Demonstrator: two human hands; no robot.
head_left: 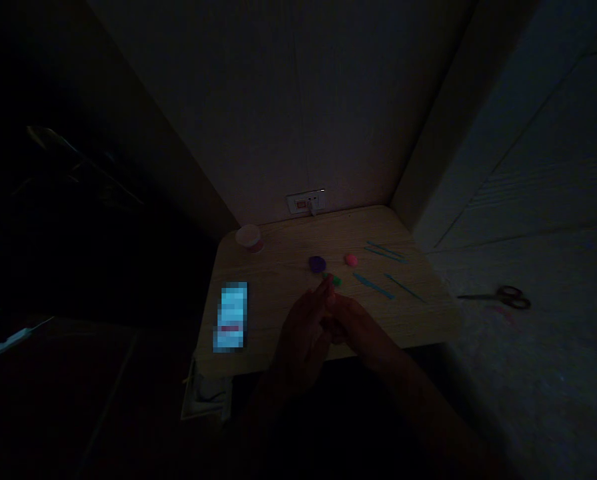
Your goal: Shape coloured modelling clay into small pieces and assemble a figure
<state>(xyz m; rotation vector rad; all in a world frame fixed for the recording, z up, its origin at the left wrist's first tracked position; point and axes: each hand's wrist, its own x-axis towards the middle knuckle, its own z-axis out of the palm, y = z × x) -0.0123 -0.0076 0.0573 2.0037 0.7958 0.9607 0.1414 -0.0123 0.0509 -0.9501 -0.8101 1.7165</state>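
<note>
Both hands meet over the front of the small wooden table. My left hand (301, 333) has its fingers pressed together and angled toward the right hand. My right hand (353, 323) has its fingers curled in against the left. A small reddish spot shows between the fingertips, too dark to name. Just beyond the fingertips is a green clay-like piece (334, 280), partly hidden by them. A purple lump (317, 264) and a pink lump (351, 260) lie a little farther back. To the right is a flat blue modelling tool (373, 285).
Thin blue sticks (403, 287) lie on the table's (283, 257) right side. A phone with a lit screen (231, 317) is at left, and a tub (250, 238) behind it. Scissors (513, 297) rest on the pale surface at right. A wall socket (306, 201) holds a plug. The room is dark.
</note>
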